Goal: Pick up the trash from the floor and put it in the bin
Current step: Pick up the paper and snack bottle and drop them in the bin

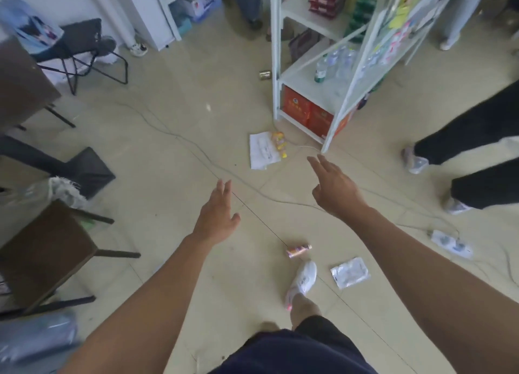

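Both arms reach forward over the beige tiled floor. My left hand [217,213] is open and holds nothing. My right hand [334,185] is also open, fingers spread, pointing toward a white sheet of paper [262,153] with a yellow snack wrapper [279,143] lying beside it near the shelf foot. Closer to me a small pink can [299,250] lies on its side just ahead of my white shoe [303,281]. A silvery plastic packet [349,272] lies right of the shoe. A crushed metallic can [264,75] lies farther off, left of the shelf. No bin is clearly visible.
A white shelf unit [331,64] with bottles and red boxes stands ahead right. Thin cables cross the floor to a power strip [450,244]. Brown tables and a black chair [81,48] line the left. Another person's dark-trousered legs [477,149] stand at right.
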Demonstrator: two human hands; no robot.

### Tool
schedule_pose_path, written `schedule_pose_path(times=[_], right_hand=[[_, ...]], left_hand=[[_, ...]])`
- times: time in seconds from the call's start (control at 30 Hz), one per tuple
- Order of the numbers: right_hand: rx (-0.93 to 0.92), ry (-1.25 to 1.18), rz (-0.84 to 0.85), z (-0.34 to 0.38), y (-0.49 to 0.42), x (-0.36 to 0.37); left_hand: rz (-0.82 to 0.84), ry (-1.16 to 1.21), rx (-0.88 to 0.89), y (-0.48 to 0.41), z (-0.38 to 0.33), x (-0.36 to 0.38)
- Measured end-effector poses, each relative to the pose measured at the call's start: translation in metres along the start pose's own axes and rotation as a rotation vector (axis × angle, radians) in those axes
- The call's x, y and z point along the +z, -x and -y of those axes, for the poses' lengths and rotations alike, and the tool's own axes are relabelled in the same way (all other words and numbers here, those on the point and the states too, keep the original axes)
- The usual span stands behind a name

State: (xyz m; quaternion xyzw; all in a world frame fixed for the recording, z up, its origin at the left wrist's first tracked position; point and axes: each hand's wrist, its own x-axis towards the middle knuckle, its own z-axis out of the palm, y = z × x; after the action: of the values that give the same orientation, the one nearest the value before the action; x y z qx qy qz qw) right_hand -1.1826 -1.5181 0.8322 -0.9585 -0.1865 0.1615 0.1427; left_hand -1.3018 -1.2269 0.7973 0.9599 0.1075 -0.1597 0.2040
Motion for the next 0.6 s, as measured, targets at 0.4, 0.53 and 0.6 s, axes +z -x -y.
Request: schedule_pose_path(times=[0.4,0.53,0.6], right_hand=[[0.012,0.068,0.238,-0.011,-0.293,-0.011],[0.062,0.062,0.254,-0.01,-0.419,0.016],[0.087,0.105,0.346,-0.016,-0.48,0.045]], left_hand=[[0.127,0.1,-0.203,-0.228,0.012,-0.031],[0.243,0.087,-0.211,-0.33,0.059,-0.022],[0.352,0.041,-0.206,-0.393,0.088,-0.006]])
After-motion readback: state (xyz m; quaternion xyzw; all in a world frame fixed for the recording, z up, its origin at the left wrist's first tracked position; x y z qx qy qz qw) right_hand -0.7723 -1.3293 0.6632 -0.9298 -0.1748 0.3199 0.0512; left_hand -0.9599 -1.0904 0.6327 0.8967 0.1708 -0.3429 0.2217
